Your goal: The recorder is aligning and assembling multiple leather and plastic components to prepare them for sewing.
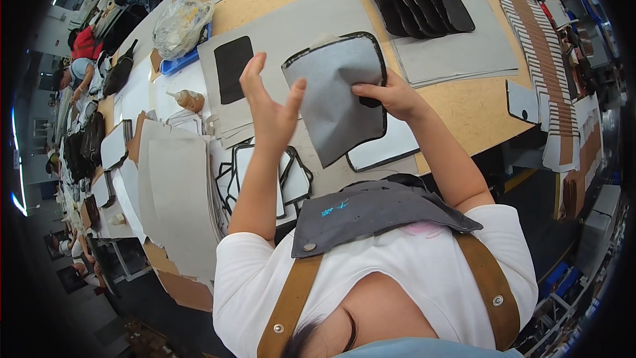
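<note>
My right hand grips a grey fabric panel by its right side, the thumb lying on its face. Black edging runs along the panel's top and right side, and its surface is creased. To the left of it my left hand is raised with thumb and fingers apart, holding nothing. Beneath the panel lies another pale piece with a black border. Several black-edged pieces overlap below my left hand. Beyond that hand, a flat black panel rests on grey sheets.
At the far right, several black pieces overlap in a row on grey sheets. A blue tray with a plastic bag stands far left, near a squeeze bottle. Stacked grey boards lie left; striped strips line the right edge.
</note>
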`<state>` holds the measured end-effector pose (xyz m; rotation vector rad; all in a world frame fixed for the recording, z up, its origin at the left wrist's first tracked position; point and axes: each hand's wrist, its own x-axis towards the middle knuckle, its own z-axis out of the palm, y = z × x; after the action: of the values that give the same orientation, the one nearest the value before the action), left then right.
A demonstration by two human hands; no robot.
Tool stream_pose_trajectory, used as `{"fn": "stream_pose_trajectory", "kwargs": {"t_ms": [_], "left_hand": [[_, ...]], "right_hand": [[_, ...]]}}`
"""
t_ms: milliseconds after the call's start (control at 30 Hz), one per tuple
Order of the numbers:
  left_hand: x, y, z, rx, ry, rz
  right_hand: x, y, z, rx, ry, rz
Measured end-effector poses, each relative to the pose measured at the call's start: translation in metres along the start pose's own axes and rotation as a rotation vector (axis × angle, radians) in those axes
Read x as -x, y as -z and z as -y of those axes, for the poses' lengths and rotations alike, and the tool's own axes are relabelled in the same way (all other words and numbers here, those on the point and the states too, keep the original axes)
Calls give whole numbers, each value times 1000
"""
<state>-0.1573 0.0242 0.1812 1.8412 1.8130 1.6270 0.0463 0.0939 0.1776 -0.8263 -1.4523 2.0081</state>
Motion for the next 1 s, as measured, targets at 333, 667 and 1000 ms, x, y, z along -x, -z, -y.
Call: {"fn": "stream_pose_trajectory", "kwargs": {"t_ms": [333,667,1000], "left_hand": [[4,8,-56,630,543,443],[10,8,-81,527,505,536],[6,9,-81,808,778,584]], "right_hand": [[36,15,18,444,541,-369],[56,-1,38,622,645,-159],[58,-13,19,1231,1184,-420]]}}
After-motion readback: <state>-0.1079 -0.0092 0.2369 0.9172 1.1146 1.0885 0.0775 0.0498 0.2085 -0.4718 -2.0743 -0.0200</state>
